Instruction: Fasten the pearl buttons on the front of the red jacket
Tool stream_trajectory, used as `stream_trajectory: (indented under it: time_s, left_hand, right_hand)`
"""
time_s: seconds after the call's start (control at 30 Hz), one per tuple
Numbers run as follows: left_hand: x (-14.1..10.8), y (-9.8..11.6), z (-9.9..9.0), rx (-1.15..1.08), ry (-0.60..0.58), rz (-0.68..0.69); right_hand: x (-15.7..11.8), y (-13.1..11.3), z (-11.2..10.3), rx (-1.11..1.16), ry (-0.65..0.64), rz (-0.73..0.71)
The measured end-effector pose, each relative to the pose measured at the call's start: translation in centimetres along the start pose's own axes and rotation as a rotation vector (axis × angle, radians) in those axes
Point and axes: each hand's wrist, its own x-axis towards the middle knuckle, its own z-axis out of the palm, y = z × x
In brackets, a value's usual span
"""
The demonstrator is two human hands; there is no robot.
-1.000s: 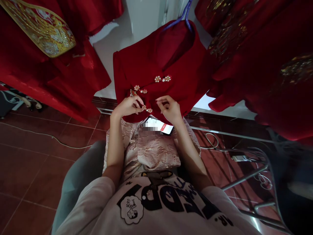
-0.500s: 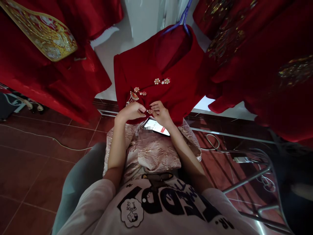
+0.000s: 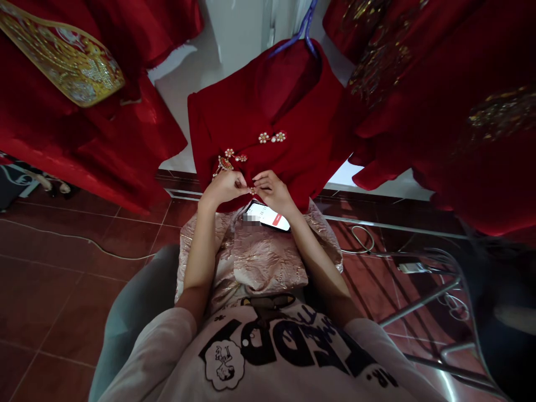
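Head view: a beaded clasp [image 3: 253,191] sits between curled left grip [image 3: 225,187] and right grip [image 3: 275,193] (unclear whether closed on it).

1. Open air lies above the tiled floor [image 3: 46,287] at left, below the hanging red garment [image 3: 121,148]; I could pass there.
2. Almost no gap separates the left hand [image 3: 226,188] from the right hand [image 3: 273,192].
3. A phone [image 3: 263,214] crowds the near side of the right hand.
4. At right, red drapery [image 3: 419,139] and a metal frame [image 3: 419,302] bar my way.
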Motion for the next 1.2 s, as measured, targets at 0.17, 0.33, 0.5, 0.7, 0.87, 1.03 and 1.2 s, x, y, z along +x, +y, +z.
stream_trajectory:
  time_s: [0.17, 0.33, 0.5, 0.7, 0.87, 1.03, 1.2]
  left_hand:
    - [-0.1, 0.3, -0.1, -0.035, -0.003, 0.065]
    - [-0.2, 0.6, -0.3, -0.044, -0.029, 0.081]
    - [-0.3, 0.7, -0.5, -0.034, -0.042, 0.103]
    - [-0.3, 0.6, -0.6, -0.033, -0.04, 0.121]
    - [-0.2, 0.5, -0.6, -0.058, -0.042, 0.079]
    - [-0.1, 0.7, -0.6, -0.073, -0.043, 0.081]
    - [-0.2, 1.0, -0.2, -0.221, -0.098, 0.028]
  right_hand:
    - [-0.1, -0.2, -0.2, -0.016, -0.019, 0.01]
    - [-0.3, -0.5, -0.2, -0.02, -0.032, 0.003]
    - [-0.5, -1.0, 0.0, -0.028, -0.027, 0.007]
    - [-0.7, -1.4, 0.0, -0.031, -0.027, -0.008]
    - [-0.8, -1.7, 0.0, -0.029, -0.022, -0.014]
    - [-0.8, -1.9, -0.1, -0.042, -0.051, -0.011]
    - [-0.9, -2.1, -0.2, -0.099, -0.094, -0.052]
